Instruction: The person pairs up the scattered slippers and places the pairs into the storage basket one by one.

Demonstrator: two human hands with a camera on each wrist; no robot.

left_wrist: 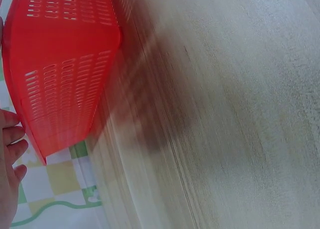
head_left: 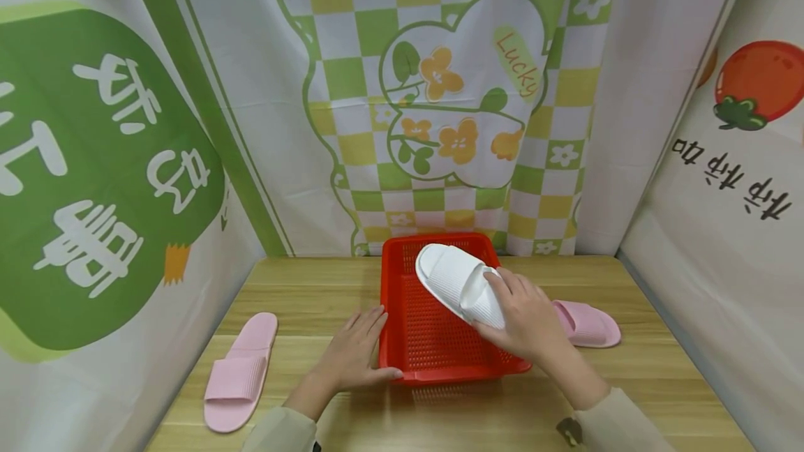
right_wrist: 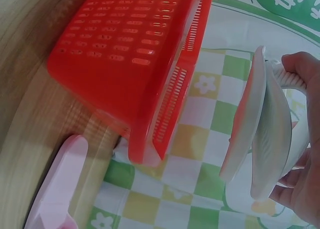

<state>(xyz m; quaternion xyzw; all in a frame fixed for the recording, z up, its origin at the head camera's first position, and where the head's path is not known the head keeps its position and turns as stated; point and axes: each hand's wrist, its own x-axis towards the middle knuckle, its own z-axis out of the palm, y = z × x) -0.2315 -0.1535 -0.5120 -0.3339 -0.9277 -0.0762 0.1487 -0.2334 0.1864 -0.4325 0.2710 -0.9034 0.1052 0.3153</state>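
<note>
My right hand [head_left: 527, 316] grips a pair of white slippers [head_left: 449, 277] by the heel end, holding them over the red plastic basket [head_left: 433, 330]. From the right wrist view, the two white soles [right_wrist: 272, 139] lie one against the other, with the thumb near a ribbed strap. My left hand [head_left: 354, 354] rests at the basket's left front corner, fingers extended along the rim and thumb on the front edge. In the left wrist view, its fingertips [left_wrist: 16, 134] touch the rim from outside. The basket's visible floor is bare mesh.
One pink slipper [head_left: 235, 382] lies on the wooden table [head_left: 314, 284] at the left. Another pink slipper [head_left: 593, 326] lies right of the basket, partly hidden by my right hand. Printed cloth walls [head_left: 452, 208] enclose the back and both sides.
</note>
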